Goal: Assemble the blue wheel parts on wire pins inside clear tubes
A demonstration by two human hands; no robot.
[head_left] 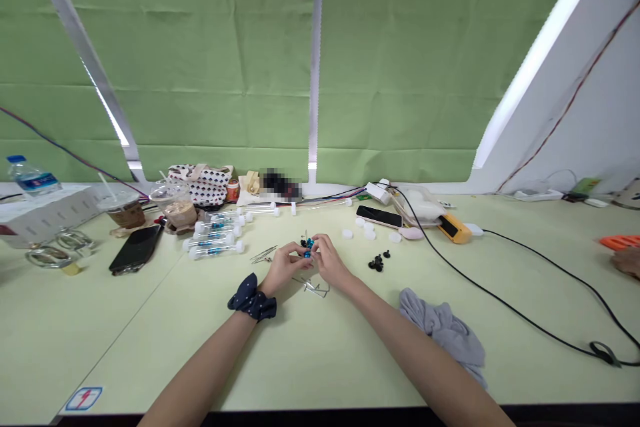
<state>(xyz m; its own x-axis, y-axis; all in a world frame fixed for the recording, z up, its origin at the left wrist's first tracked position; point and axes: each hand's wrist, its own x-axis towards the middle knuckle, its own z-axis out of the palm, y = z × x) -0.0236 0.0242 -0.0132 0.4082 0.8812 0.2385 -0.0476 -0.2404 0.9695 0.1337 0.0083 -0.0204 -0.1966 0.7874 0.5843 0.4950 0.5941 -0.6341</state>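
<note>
Near the middle of the table, my left hand [283,267] and my right hand [330,263] meet, fingers pinched around a small blue part [307,254]. More small blue and black pieces [303,243] lie just beyond the fingertips. Thin metal pins [315,289] are on the table below my hands, and others [263,254] lie to the left of them. Several small black parts [376,263] sit to the right. Clear tubes with white caps [216,250], some with blue pieces inside, are grouped at the left.
White caps [369,234] and a phone [379,216] are behind my right hand. A grey cloth [445,330] lies beside my right forearm. A black cable [495,302] crosses the right side. Drink cups [179,213] and a dark phone [136,249] stand or lie at the left.
</note>
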